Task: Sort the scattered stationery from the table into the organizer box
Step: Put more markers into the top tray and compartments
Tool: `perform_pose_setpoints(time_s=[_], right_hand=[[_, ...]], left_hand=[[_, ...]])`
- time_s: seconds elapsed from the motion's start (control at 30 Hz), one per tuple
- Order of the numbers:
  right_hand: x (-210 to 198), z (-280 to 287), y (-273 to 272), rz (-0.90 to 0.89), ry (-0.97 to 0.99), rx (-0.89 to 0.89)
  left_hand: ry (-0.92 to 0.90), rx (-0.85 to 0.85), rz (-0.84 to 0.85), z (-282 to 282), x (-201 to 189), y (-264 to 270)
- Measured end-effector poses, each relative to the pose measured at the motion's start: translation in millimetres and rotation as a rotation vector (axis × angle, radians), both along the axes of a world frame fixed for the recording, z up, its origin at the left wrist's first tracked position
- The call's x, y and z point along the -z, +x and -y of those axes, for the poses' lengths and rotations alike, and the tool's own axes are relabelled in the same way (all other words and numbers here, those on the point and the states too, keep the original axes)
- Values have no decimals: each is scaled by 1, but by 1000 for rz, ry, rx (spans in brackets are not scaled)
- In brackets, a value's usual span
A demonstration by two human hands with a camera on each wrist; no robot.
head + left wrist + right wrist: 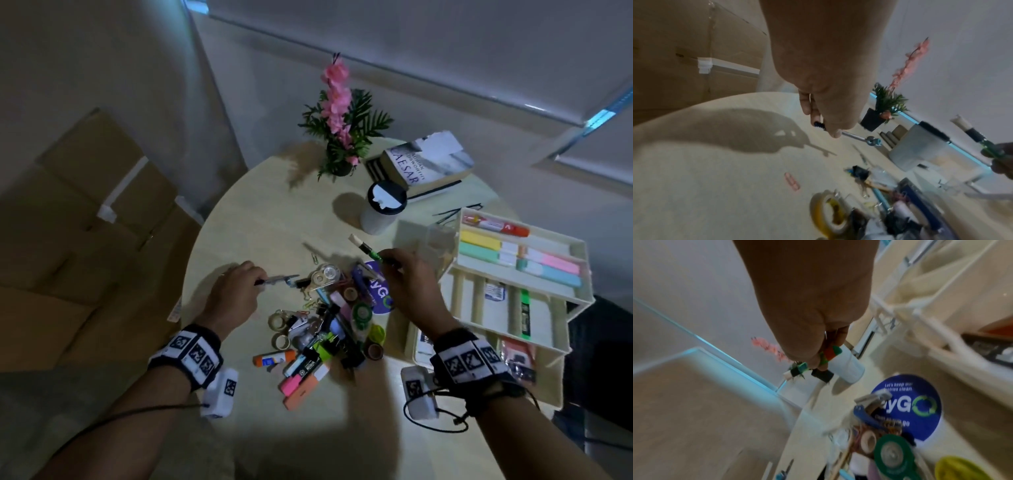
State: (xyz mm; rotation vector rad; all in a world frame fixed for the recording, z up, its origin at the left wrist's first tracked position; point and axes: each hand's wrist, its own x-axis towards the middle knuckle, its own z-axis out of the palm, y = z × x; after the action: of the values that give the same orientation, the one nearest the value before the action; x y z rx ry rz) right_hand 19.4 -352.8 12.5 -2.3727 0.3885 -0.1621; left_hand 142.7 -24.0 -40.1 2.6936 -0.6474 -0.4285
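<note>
A jumbled pile of stationery lies mid-table: tape rolls, binder clips, highlighters and a glue stick. My left hand pinches a slim metal tool by its black grip, just left of the pile; the left wrist view shows its silver shaft sticking out past my fingers. My right hand holds a green pen with a white cap above the pile's right side, cap pointing up and away. The cream tiered organizer box stands open to the right, with highlighters and pens in its trays.
A white cup with a black lid stands beyond the pile, with stacked books and a potted pink flower behind it. A round blue sticker is on the tabletop. Cardboard boxes sit left of the round table.
</note>
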Motion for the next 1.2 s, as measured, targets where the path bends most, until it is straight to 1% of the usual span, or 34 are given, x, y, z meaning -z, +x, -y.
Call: perform_pose_setpoints(time_s=[0.07, 0.17, 0.23, 0.3, 0.4, 0.47, 0.57, 0.63, 0.73, 0.87, 1.0, 1.13, 1.2], right_hand=[[-17, 13, -15, 16, 19, -26], [-46, 50, -38, 67, -91, -42], [-63, 89, -51, 139, -166, 10], [-75, 140, -63, 170, -228, 115], [-80, 216, -83, 150, -295, 253], [-79, 255, -92, 121, -323, 269], [-67, 295, -96, 72, -358, 237], [-55, 311, -96, 34, -382, 237], [-45, 321, -96, -6, -447, 223], [-40, 323, -91, -26, -521, 181], [-36, 328, -88, -33, -527, 141], [-34, 340, -91, -53, -497, 102], [-34, 342, -91, -56, -480, 62]], left_hand=[[-106, 41, 13, 10, -17, -2], [-218, 123, 72, 40, -45, -5], [-261, 168, 105, 68, -67, -7], [-300, 201, 147, 100, -88, -13], [-346, 238, 223, 154, -117, -24], [-368, 271, 249, 191, -129, -28], [-363, 331, 278, 245, -139, -33], [-343, 343, 291, 279, -145, -37], [-285, 351, 313, 325, -149, -43], [-132, 409, 356, 371, -141, -42], [10, 398, 409, 399, -128, -39], [54, 373, 363, 412, -119, -41], [49, 361, 339, 414, -115, -42]])
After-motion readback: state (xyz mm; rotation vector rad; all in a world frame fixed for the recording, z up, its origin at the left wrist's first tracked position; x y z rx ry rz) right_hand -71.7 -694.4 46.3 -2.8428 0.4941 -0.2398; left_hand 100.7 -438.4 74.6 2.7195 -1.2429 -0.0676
